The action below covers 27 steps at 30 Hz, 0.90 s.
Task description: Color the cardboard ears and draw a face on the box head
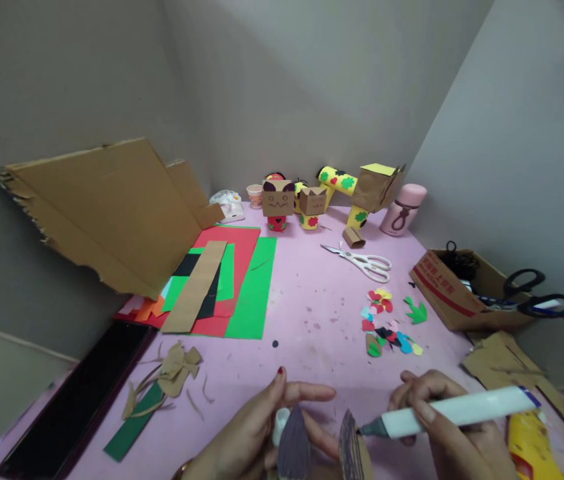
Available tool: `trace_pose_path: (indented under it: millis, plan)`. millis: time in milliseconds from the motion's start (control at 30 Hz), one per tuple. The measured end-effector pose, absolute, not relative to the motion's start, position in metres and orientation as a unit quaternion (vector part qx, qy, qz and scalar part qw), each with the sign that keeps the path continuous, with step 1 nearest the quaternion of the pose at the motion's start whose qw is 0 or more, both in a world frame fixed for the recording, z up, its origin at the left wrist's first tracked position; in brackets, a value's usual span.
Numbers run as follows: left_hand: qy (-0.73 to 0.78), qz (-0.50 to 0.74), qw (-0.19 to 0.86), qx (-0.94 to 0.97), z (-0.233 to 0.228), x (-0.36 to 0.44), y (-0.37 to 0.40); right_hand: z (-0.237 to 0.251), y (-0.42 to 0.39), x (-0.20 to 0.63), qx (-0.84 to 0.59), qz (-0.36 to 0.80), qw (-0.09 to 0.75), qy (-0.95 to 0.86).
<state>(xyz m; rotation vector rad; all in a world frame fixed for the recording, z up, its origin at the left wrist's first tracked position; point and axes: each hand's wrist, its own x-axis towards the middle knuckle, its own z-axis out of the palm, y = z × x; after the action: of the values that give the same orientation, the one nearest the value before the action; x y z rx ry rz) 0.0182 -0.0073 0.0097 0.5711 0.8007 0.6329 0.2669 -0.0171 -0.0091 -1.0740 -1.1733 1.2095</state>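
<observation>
My right hand [442, 407] grips a white marker [455, 413], its grey tip touching a pointed cardboard piece [353, 450] streaked with dark lines. My left hand [257, 427], thumb and index finger spread, holds another pointed cardboard piece [294, 445], coloured dark purple all over. A small white cap [281, 424] sits beside that piece at my left fingers. The lower ends of both pieces run out of view at the bottom, so whether they join is hidden.
Left: a phone [82, 400], cardboard scraps [178, 369], coloured paper [257, 293] and a large cardboard sheet [107, 207]. Right: white scissors [362, 262], small paper cutouts [379, 300], a cardboard box [445, 290] with black-handled scissors [545, 303]. Cardboard animal figures [278, 200] and a pink bottle [403, 210] stand behind.
</observation>
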Motion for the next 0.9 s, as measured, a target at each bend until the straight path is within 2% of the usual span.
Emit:
trace_pose_path:
  millis: [167, 333, 467, 700, 900]
  plan:
    - [0.394, 0.298, 0.829, 0.263, 0.009, 0.019, -0.007, -0.012, -0.017, 0.276, -0.449, 0.490, 0.555, -0.500]
    - [0.397, 0.294, 0.829, 0.263, 0.007, 0.019, -0.006, 0.000, -0.020, 0.272, -0.413, 0.556, 0.531, -0.488]
    - [0.391, 0.294, 0.832, 0.262, 0.007, 0.019, -0.006, 0.012, -0.023, 0.258, -0.451, 0.527, 0.549, -0.465]
    - [0.383, 0.294, 0.836, 0.258, 0.008, 0.018, -0.006, -0.006, -0.020, 0.276, -0.413, 0.567, 0.451, -0.551]
    - [0.379, 0.297, 0.838, 0.256, 0.007, 0.019, -0.007, -0.006, -0.018, 0.271, -0.424, 0.550, 0.499, -0.518]
